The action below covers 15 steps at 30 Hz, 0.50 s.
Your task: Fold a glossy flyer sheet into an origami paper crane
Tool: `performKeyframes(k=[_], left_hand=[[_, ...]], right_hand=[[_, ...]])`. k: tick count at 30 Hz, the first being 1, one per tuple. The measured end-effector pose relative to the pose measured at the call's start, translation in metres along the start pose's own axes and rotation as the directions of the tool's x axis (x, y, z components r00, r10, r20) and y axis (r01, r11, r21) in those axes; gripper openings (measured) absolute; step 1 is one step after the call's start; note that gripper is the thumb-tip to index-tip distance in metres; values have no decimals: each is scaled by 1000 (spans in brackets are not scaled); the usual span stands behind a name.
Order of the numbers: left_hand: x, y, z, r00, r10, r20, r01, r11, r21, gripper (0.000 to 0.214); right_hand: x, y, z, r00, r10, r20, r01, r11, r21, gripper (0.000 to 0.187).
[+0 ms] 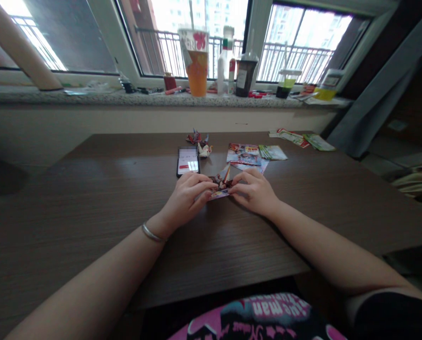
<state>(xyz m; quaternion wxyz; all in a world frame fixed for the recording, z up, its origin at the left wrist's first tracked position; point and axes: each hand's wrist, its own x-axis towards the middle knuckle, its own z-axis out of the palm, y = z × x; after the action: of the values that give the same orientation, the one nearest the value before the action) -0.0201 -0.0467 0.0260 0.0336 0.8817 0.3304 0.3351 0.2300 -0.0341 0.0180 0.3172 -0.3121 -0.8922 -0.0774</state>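
Observation:
Both hands meet on a small folded piece of colourful printed paper [221,185] lying on the dark wooden table [90,198]. My left hand [186,198], with a silver bangle at the wrist, pinches the paper's left side with closed fingers. My right hand [255,191] pinches its right side, fingers curled down onto it. Most of the paper is hidden under the fingers.
A phone [188,162] with a lit screen lies just beyond my left hand. Finished folded paper figures [199,142] sit behind it. Printed sheets [244,155] and leaflets [291,137] lie to the right. Cups [197,61] and bottles [225,59] stand on the stone windowsill.

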Motion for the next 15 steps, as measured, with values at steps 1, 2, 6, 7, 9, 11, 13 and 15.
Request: performKeyframes(k=[1,2,6,7,9,11,13,15], left_hand=[[0,-1,0,1000,-7,8,7,1000,1,27],[1,-2,1,1000,-12,17,12,1000,14,28],[1,-4,2,996,-8,84,-1,995,96,28],[0,-4,3,994,-5,109,-7,994,108,28],[0,-4,4,986,-7,166,-14,992,122,28],[-1,-4,5,976,-14,219,-14,992,128,29],[-1,-5,5,966,-29,256,-6,991,134,29],[-1,-6,5,963,-49,265,9,989,148,30]], right_hand=[[0,1,0,1000,-20,11,20,1000,8,10],[1,1,0,999,-40,22,39,999,17,11],[2,2,0,994,-93,64,90,995,54,11],[2,2,1,992,-100,73,95,993,63,10],[2,2,1,990,-114,85,108,991,73,10],[2,3,2,987,-132,95,125,989,72,10],[2,3,3,982,-150,113,142,987,72,12],[2,4,3,977,-158,140,148,986,82,12]])
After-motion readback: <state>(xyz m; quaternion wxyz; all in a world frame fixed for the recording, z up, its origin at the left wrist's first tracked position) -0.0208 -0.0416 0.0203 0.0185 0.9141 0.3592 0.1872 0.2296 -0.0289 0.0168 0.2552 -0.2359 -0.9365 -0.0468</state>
